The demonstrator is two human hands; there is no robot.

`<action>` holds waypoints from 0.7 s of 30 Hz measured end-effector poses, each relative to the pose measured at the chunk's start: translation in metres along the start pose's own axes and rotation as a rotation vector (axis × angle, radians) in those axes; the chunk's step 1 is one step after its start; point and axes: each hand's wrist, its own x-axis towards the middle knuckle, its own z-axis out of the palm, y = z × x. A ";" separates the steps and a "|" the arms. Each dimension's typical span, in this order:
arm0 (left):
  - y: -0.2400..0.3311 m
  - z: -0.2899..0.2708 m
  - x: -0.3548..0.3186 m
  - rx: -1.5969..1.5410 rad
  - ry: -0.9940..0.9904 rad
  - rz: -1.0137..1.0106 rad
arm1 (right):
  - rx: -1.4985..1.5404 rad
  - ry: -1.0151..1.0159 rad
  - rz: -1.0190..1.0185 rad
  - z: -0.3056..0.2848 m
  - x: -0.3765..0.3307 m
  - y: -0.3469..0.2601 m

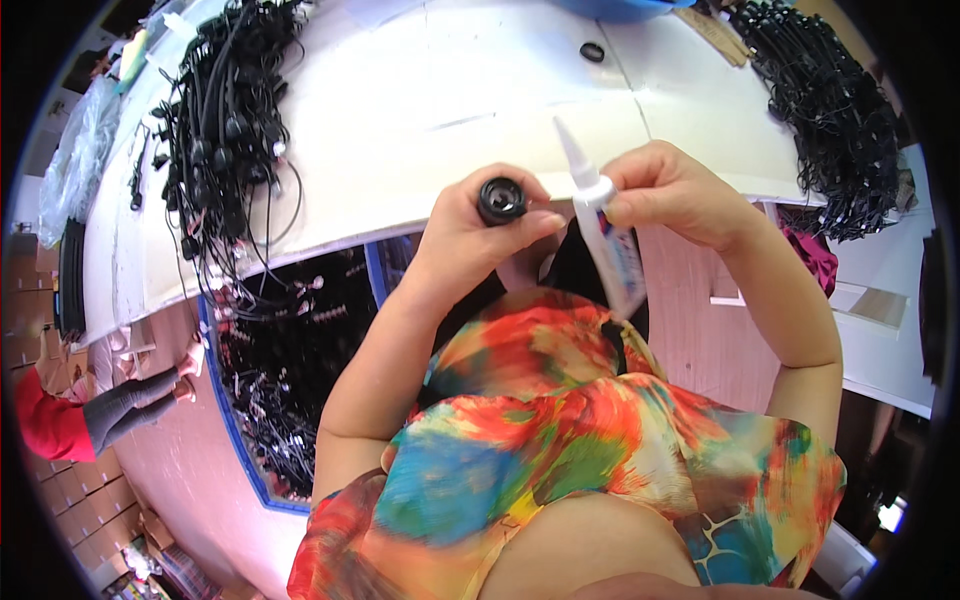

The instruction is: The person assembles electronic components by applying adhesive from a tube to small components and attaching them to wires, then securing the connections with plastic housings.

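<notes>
Left hand (455,238): closed around one black tube (502,202), its round open end turned up, at the middle of the bench's near edge. Right hand (690,200): thumb and fingers pinching one white bottle (617,255) (long pointed nozzle, tilted) just below its nozzle. The hands are apart, bottle and tube close together between them. Bench (400,110), white: black cables (215,110) heaped toward the left end, some hanging over the near edge; more black cords (835,115) at the right end; one small black piece (592,52) toward the far edge.
</notes>
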 end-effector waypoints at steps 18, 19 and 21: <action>0.041 -0.004 -0.012 -0.150 -0.024 0.411 | -0.744 -0.009 -0.099 0.036 0.015 0.029; 0.041 0.003 -0.007 -0.151 -0.049 0.416 | -0.717 0.046 -0.166 0.043 0.021 0.059; 0.035 0.016 -0.003 -0.149 0.051 0.465 | -0.514 -0.048 -0.075 0.047 0.045 0.106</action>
